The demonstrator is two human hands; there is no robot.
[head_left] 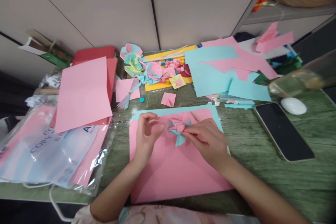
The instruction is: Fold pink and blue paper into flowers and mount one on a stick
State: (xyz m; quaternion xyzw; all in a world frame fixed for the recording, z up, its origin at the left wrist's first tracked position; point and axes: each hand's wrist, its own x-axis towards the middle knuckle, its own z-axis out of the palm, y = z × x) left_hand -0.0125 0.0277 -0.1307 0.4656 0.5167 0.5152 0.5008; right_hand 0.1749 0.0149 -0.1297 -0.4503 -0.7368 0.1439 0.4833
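A small folded flower of pink and light blue paper (179, 127) is between my hands, over a large pink sheet (173, 175) with a light blue sheet under it. My right hand (208, 140) pinches the flower's right side between thumb and fingertips. Just left of the flower is my left hand (148, 134), its fingers curved and apart, holding nothing. Beyond the sheets lie a small pink folded square (168, 99) and a yellow folded square with a pink centre (177, 82).
Plastic-wrapped paper (63, 150) and pink sheets (82, 94) lie left. Finished paper flowers (132, 59) and a yellow sheet (157, 85) are behind. Blue sheets (210, 77), a phone (285, 131), a white mouse (293, 106) and a clear container (301, 77) stand right.
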